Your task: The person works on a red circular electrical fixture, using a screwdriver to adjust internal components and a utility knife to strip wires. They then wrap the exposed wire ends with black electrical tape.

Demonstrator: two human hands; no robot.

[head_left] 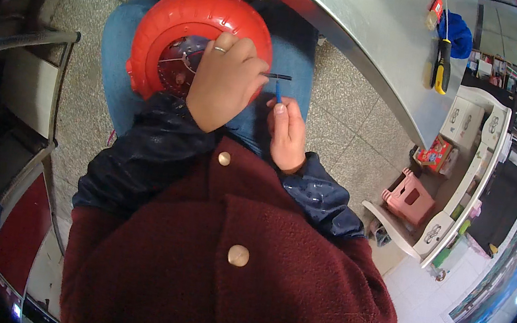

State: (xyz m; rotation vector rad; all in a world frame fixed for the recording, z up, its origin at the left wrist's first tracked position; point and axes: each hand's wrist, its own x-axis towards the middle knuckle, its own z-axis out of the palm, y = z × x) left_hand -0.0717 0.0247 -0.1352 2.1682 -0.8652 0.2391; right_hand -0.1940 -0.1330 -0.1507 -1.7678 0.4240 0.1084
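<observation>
A round red plastic housing [210,8] rests across my lap, with a wire and dark parts inside its central opening [180,63]. Over its right side lies my left hand [224,82], wearing a ring, its fingers closed on a thin black cable-like piece [281,76] that sticks out to the right. Just below that, my right hand [286,136] pinches a slim blue piece [279,91]. The blue piece points up and meets or crosses the black one; whether it is a wire or a tool I cannot make out.
A metal-topped table [380,34] stands at the upper right, holding a yellow-black screwdriver [442,68] and a blue cloth [459,36]. Farther right are a pink stool [412,198] and a white dresser [467,117]. A metal-framed chair [33,86] is at the left.
</observation>
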